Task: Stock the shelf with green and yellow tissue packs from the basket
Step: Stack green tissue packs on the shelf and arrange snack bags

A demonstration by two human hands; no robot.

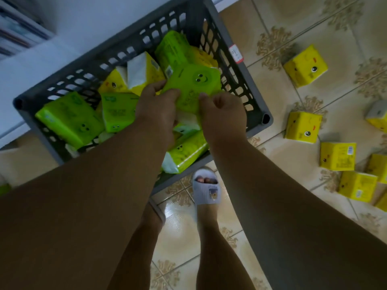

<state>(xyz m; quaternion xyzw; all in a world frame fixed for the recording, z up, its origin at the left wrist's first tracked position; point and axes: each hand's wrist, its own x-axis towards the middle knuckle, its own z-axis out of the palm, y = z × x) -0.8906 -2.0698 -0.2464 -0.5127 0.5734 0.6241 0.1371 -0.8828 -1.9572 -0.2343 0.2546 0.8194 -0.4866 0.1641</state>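
Observation:
A dark grey slatted basket (247, 80) stands on the floor, holding several green and yellow tissue packs. Both hands are over its middle, holding one green tissue pack (193, 84) with a smiley face. My left hand (157, 107) grips the pack's left edge, fingers curled over it. My right hand (222, 114) pinches its lower right edge. More green packs (71, 120) lie at the basket's left, and yellow packs (144, 72) lie toward its back. The shelf (25, 65) is a white surface at the upper left, blurred.
Several yellow tissue packs (304, 65) are scattered on the patterned tile floor (272, 38) to the right of the basket. My foot in a white slipper (206, 189) stands just below the basket's near edge.

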